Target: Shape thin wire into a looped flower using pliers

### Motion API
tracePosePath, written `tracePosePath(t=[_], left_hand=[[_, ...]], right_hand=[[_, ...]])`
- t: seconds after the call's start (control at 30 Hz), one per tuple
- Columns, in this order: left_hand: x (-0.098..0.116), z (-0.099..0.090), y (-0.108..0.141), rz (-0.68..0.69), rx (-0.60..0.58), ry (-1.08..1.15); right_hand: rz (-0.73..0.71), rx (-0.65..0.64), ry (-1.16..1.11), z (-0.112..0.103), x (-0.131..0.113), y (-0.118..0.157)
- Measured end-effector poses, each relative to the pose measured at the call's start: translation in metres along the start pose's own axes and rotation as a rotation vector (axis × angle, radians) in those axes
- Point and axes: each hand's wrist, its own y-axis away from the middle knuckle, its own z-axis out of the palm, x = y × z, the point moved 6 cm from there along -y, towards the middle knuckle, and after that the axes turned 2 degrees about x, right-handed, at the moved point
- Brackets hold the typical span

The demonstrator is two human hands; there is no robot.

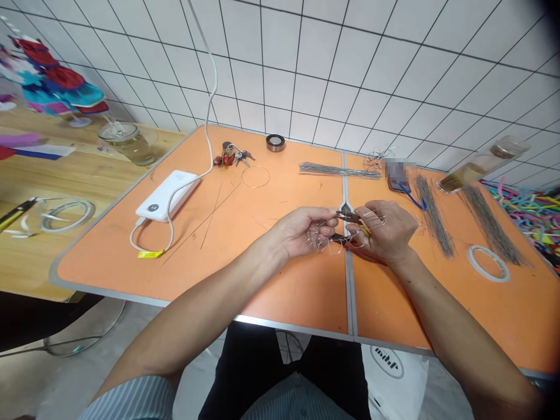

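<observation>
My left hand (306, 230) is closed on a piece of thin bent wire (335, 248), whose loops stick out below and around the fingers. Close beside it, my right hand (385, 230) is wrapped round a pair of pliers (349, 217) with dark jaws. The jaws are spread and point left, toward the fingertips of my left hand, among the wire loops. Some wire curves also rise over the back of my right hand. Both hands are above the orange table (297, 291), near the metal seam. Whether the jaws touch the wire I cannot tell.
Bundles of straight wire (336, 170) lie at the back and right (435, 216). A white power bank (167, 195) with a cable, keys (234, 156), a tape roll (275, 143), a white ring (489, 263) and a glass bottle (481, 166) are about. Behind stands a tiled wall.
</observation>
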Motion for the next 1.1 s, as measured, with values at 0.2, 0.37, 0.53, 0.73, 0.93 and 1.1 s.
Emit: tracePosePath(t=[0.2,0.37,0.53,0.73,0.93,1.1], left_hand=[[0.0,0.001,0.0,0.009,-0.019,-0.002],[0.0,0.001,0.002,0.013,0.0,-0.024],[0.0,0.005,0.004,0.012,-0.002,-0.003],[-0.001,0.006,0.004,0.001,-0.017,0.015],[-0.004,0.007,0.004,-0.008,-0.013,0.009],[-0.004,0.007,0.005,-0.017,0.002,-0.007]], right_hand=[[-0.023,0.016,0.037,-0.003,-0.003,-0.005],[-0.034,0.047,0.031,-0.006,-0.003,-0.008],[0.019,0.008,0.034,-0.003,-0.001,-0.007],[0.018,-0.006,0.053,0.001,0.004,-0.004],[-0.045,0.081,0.079,-0.005,0.002,-0.005],[0.055,-0.037,0.066,0.002,0.007,-0.002]])
